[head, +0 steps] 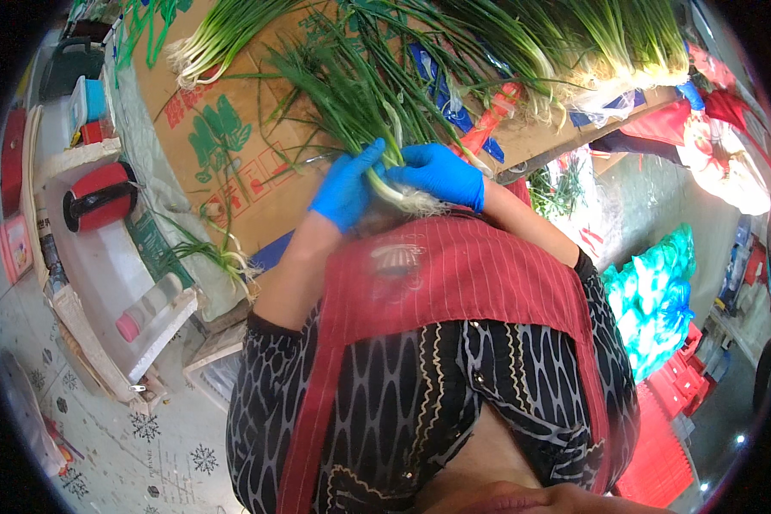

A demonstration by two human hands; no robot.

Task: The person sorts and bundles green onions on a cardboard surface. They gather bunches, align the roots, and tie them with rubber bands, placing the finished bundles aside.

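Observation:
My left hand [345,193], in a blue glove, grips a small bunch of green onions [389,148] with the thumb laid over the stalks. Close beside it, my right hand [442,177], also in a blue glove, closes its fingers on the same stalks just above the white ends. The roots [424,202] point back at my red striped apron [450,276], while the green leaves spread away across the cardboard [160,138] on the worktable. More loose green onions [417,83] lie beyond and partly merge with the held leaves.
Trimmed bunches of green onions [221,38] lie at the far left, others [617,45] at the far right. A few stalks [221,257] rest at the table's near left corner. A white bin [96,257] stands left. A person's blue-gloved hand [691,95] shows at right, above green bags [652,302].

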